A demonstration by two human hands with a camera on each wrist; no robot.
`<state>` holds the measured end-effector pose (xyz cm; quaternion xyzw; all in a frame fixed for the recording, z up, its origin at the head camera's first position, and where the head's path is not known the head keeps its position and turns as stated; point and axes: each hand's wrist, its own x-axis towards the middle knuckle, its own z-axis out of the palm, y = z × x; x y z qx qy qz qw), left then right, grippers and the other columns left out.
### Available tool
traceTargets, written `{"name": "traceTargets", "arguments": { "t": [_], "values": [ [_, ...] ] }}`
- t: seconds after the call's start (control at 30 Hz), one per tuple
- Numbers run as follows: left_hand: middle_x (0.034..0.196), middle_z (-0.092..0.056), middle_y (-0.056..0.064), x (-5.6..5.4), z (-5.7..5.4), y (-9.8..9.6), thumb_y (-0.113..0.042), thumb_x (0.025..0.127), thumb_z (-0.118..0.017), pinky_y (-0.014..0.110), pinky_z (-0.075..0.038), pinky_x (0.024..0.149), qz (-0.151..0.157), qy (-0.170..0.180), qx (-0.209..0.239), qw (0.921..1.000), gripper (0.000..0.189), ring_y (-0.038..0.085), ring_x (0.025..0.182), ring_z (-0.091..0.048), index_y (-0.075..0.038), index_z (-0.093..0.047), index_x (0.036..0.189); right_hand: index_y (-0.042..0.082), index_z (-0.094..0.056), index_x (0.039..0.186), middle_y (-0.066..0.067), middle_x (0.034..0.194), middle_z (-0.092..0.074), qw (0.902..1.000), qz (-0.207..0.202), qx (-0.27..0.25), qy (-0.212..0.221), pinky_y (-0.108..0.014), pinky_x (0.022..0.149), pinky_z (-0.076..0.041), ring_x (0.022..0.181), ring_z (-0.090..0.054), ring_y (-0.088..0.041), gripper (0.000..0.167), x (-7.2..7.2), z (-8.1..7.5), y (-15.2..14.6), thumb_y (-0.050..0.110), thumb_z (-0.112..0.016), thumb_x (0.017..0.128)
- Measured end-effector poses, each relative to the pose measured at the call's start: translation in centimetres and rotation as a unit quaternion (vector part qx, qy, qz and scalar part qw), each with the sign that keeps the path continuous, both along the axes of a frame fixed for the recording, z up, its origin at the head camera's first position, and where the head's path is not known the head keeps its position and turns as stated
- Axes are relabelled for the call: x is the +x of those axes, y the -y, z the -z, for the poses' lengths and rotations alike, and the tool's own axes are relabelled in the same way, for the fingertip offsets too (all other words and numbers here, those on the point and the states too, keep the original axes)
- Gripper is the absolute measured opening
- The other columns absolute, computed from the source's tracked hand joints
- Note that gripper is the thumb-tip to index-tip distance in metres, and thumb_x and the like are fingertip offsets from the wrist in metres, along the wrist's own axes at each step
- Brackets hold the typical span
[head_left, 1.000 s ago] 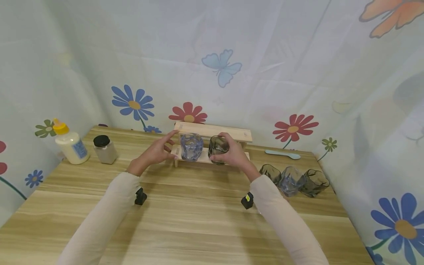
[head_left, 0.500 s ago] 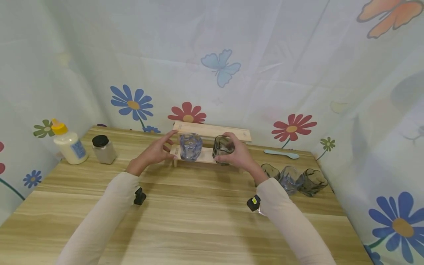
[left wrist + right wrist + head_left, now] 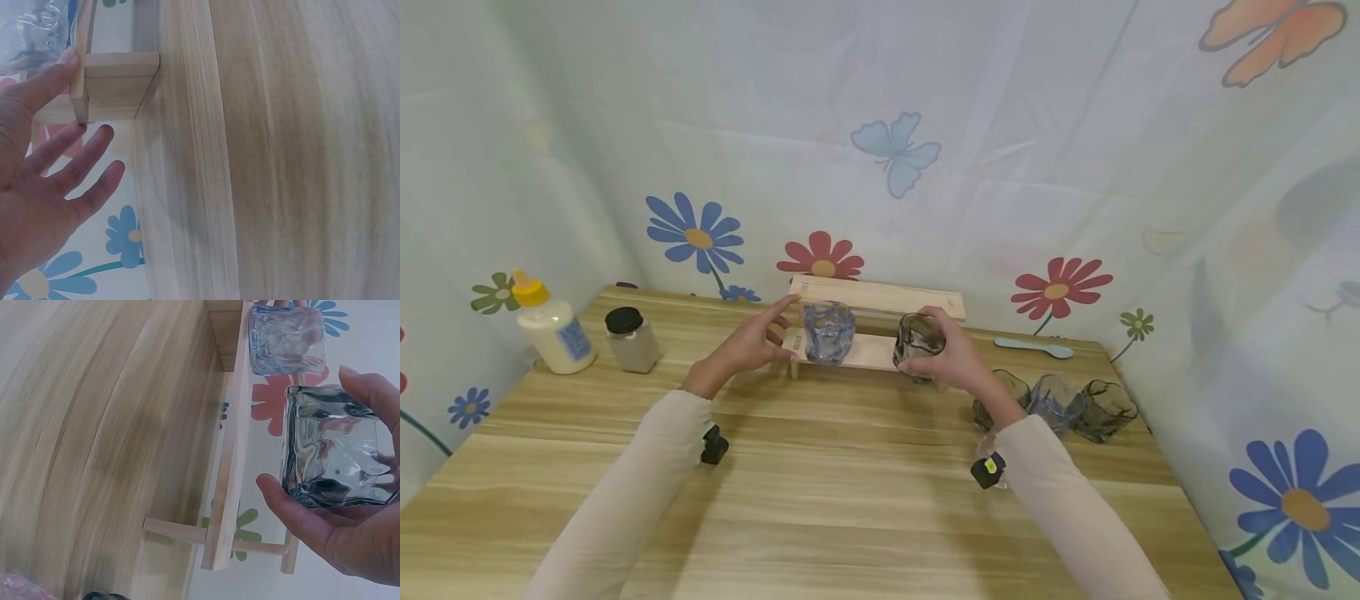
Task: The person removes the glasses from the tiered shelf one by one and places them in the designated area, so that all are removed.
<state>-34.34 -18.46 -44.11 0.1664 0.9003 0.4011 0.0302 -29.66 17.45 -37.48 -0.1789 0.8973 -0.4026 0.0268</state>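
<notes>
My right hand [image 3: 961,360] gripped a smoky tumbler [image 3: 917,343], at right over a two-tier wooden rack [image 3: 874,352], blue tumbler [image 3: 829,333] stood left, my left hand [image 3: 748,343], fingers relaxed, touched the rack's left end

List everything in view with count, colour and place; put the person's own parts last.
Table: 1, striped wood, beneath the rest
Stand: 1, pale wood, two-tiered, table's back middle
Blue glass: 1, bluish, stand's lower tier, left
Held glass: 1, smoky grey-green, in right hand
Smoky glasses: 2, grey-green, table's right
Bluish glass: 1, pale blue, between those two
Pinkish object: 1, see-through, table's right, mostly hidden
Spoon: 1, light blue, back right
Bottle: 1, cream, yellow-capped, far left
Jar: 1, greyish, black-lidded, right of bottle
Backdrop: sheets uncountable, whitish, flower-printed, around table
Wrist cameras: 2, black, one per wrist
Sleeves: 2, cream, both forearms
Left hand: 1, touching stand's left end
Right hand: 1, near lower tier's right end
</notes>
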Motion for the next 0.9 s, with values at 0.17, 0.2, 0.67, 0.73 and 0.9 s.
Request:
{"name": "traceTargets", "arguments": {
  "t": [0.17,0.2,0.67,0.73,0.9],
  "values": [
    [0.138,-0.051,0.028,0.0,0.0,0.0,-0.011,0.084,-0.081,0.054,-0.056,0.087,0.0,-0.003,-0.002,1.0,0.102,0.044,0.109,-0.065,-0.027,-0.017,0.161,0.015,-0.036,0.152,-0.02,0.124,-0.063,1.0,-0.002,-0.003,-0.004,-0.053,0.093,-0.052,0.117,-0.06,-0.035,0.089,0.8,-0.2,-0.6,0.026,-0.086,0.079],
    [0.138,-0.051,0.028,0.0,0.0,-0.1,-0.01,0.084,-0.081,0.054,-0.056,0.087,0.0,-0.003,-0.002,1.0,0.102,0.044,0.109,-0.065,-0.027,-0.017,0.161,0.015,-0.037,0.151,-0.02,0.123,-0.063,1.0,-0.001,-0.003,-0.007,-0.053,0.092,-0.052,0.116,-0.06,-0.035,0.088,1.0,-0.3,-0.7,0.025,-0.086,0.079],
    [0.136,-0.052,0.028,-0.1,0.1,0.0,-0.01,0.083,-0.082,0.053,-0.056,0.086,-0.002,-0.003,0.005,1.0,0.102,0.044,0.108,-0.065,-0.027,-0.018,0.161,0.016,-0.037,0.152,-0.023,0.126,-0.061,0.9997,0.011,-0.008,-0.019,-0.054,0.09,-0.053,0.117,-0.059,-0.038,0.089,3.0,-0.5,-2.7,0.023,-0.087,0.078],
    [0.136,-0.052,0.028,-0.1,0.2,0.0,-0.01,0.083,-0.082,0.053,-0.056,0.086,0.0,-0.005,0.004,1.0,0.102,0.044,0.108,-0.065,-0.027,-0.018,0.161,0.016,-0.035,0.153,-0.023,0.127,-0.06,0.9997,0.017,-0.002,-0.02,-0.054,0.089,-0.053,0.117,-0.058,-0.038,0.09,3.3,-0.5,-3.0,0.024,-0.086,0.079],
    [0.136,-0.052,0.028,-0.1,0.1,0.0,-0.009,0.084,-0.081,0.054,-0.056,0.087,0.002,-0.008,0.005,1.0,0.101,0.044,0.108,-0.065,-0.026,-0.018,0.161,0.02,-0.034,0.153,-0.021,0.132,-0.058,0.9992,0.036,0.008,-0.016,-0.054,0.091,-0.053,0.121,-0.057,-0.037,0.091,4.1,-0.6,-3.7,0.026,-0.087,0.079]
  ]
}}
